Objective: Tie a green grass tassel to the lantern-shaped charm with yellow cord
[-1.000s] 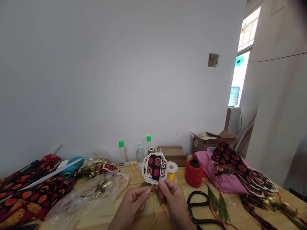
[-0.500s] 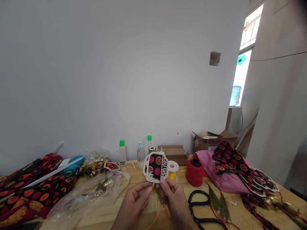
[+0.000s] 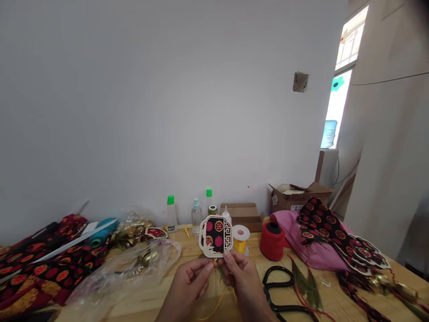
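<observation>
A small wooden-framed ornament (image 3: 215, 235) with black cloth and red-pink circles stands upright above my two hands. My left hand (image 3: 187, 286) pinches at its lower edge, fingers closed round a yellow cord (image 3: 217, 304) that trails down toward me. My right hand (image 3: 243, 281) pinches the ornament's bottom right from the other side. Both hands hover just above the wooden table (image 3: 161, 304), near its front middle.
Black scissors (image 3: 278, 290) lie right of my hands, with green feathers (image 3: 306, 284) beside them. A red thread spool (image 3: 272, 241), a yellow cord spool (image 3: 240, 239), glue bottles (image 3: 171, 214) and cardboard boxes (image 3: 246, 216) stand behind. Patterned cloth (image 3: 36, 268) and a plastic bag (image 3: 127, 273) lie left; pink cloth (image 3: 301, 250) right.
The ornament has turned slightly and shifted a little left in my fingers. The camera view moved slightly between the earliest frame and now.
</observation>
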### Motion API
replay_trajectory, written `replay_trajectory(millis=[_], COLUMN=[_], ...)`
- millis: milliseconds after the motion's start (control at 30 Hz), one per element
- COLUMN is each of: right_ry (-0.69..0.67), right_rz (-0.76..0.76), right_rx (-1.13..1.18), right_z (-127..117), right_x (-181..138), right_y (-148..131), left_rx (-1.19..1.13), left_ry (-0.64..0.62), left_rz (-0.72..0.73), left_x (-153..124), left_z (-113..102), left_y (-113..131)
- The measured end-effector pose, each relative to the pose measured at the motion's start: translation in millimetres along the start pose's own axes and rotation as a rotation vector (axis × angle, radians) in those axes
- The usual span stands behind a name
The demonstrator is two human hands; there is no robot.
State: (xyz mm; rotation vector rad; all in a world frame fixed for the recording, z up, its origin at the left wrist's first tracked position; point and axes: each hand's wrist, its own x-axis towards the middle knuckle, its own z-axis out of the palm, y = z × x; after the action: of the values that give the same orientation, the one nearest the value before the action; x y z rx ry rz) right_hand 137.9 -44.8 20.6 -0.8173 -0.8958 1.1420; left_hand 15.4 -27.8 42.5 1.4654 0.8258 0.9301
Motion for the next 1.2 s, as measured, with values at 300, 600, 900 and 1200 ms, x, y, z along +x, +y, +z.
replay_trajectory(millis=[300, 600, 900, 1200], right_ry=[0.016, 0.017, 0.024, 0.02], right_rz=[-0.047, -0.06, -0.011, 0.009], right_rx=[-0.067, -0.117, -0.056, 0.009], right_z=[-0.5, -0.5, -3.1, -1.3], right_x=[0.7, -0.2, 2.1, 3.8], right_y=[-3.4, -2.7, 6.8, 4.1], left_rx=[-0.063, 0.076, 0.098, -0.217], left_ry=[0.056, 0.131, 0.096, 0.024], left_rz=[0.062, 0.059, 0.081, -0.047], left_x=[2.6, 2.0, 2.6, 3.3], left_z=[-2.3, -3.4, -1.8, 2.6], left_y=[-5.3, -9.1, -5.7, -14.5])
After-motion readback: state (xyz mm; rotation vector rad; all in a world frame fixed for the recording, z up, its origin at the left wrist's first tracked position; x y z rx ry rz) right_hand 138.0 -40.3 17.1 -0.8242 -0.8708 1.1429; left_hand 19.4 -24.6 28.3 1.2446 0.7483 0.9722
